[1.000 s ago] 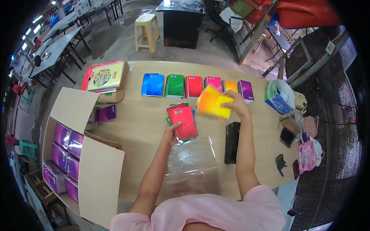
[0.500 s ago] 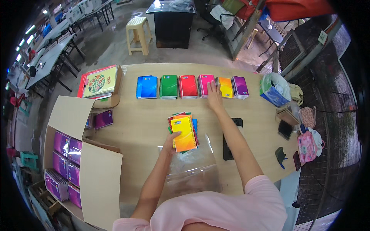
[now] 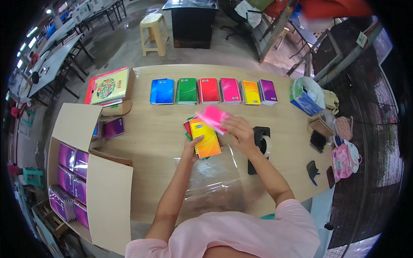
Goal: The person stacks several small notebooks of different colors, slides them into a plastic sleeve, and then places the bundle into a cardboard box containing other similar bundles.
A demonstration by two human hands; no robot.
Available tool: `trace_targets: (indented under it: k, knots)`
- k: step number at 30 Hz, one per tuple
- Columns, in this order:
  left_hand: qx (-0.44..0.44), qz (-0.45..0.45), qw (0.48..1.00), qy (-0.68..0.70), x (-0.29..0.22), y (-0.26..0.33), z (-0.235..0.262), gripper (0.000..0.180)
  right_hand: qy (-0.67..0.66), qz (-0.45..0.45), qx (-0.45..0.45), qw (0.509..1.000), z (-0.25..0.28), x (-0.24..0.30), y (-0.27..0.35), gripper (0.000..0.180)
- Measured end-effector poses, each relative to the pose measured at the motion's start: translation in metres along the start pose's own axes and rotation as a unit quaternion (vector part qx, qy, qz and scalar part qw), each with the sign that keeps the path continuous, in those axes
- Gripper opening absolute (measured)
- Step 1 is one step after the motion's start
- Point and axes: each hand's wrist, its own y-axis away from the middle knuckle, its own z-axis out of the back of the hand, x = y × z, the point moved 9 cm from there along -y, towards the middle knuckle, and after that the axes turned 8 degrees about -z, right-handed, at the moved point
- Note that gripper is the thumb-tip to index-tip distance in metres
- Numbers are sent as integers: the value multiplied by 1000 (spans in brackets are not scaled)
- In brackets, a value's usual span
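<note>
Pink notebook (image 3: 211, 116) at the fingertips of the right hand (image 3: 241, 135), extending leftward from them; the fingers are closed on its near right edge. It overlaps the far edge of the yellow-orange notebook (image 3: 208, 142) in view; whether the two touch cannot be told. The yellow-orange notebook tops a small fanned pile, gripped at its left side by the left hand (image 3: 191, 148): thumb over the cover, remaining fingers largely hidden below.

Pink cover bright and motion-blurred; yellow-orange cover sharp, with pale curved lines, a dark barcode-like patch at its far left corner and spiral binding along the right edge. Red and green edges project from beneath.

Both forearms rise from the lower edge and converge; the right hand is bent inward, back of the hand upward. Nearer the body than the fingers lies a clear plastic bag (image 3: 213, 185); beyond them, a row of six notebook stacks (image 3: 230, 90); right of the right fingers, a black tape dispenser (image 3: 254, 165).
</note>
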Motion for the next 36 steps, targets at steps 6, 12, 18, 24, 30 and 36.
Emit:
trace_targets:
  k: [6, 12, 18, 24, 30, 36]
  knots:
    - [106, 137, 983, 64, 45, 10, -2, 59, -407, -81, 247, 876, -27, -46, 8, 29]
    - [90, 185, 979, 11, 57, 35, -1, 80, -290, -2, 316, 903, -48, -43, 8, 28]
    - [49, 116, 987, -100, 40, 34, -23, 64, 234, -317, -81, 916, 57, -271, -9, 43]
    - [3, 77, 996, -48, 19, 37, -24, 58, 455, -299, 138, 828, 50, -357, 11, 51]
    - [-17, 26, 998, -61, 12, 58, -22, 52, 257, -321, -95, 907, 132, -249, 24, 31]
    - [-51, 44, 998, -10, 16, 102, -23, 50, -288, -26, -24, 957, 107, 30, 45, 31]
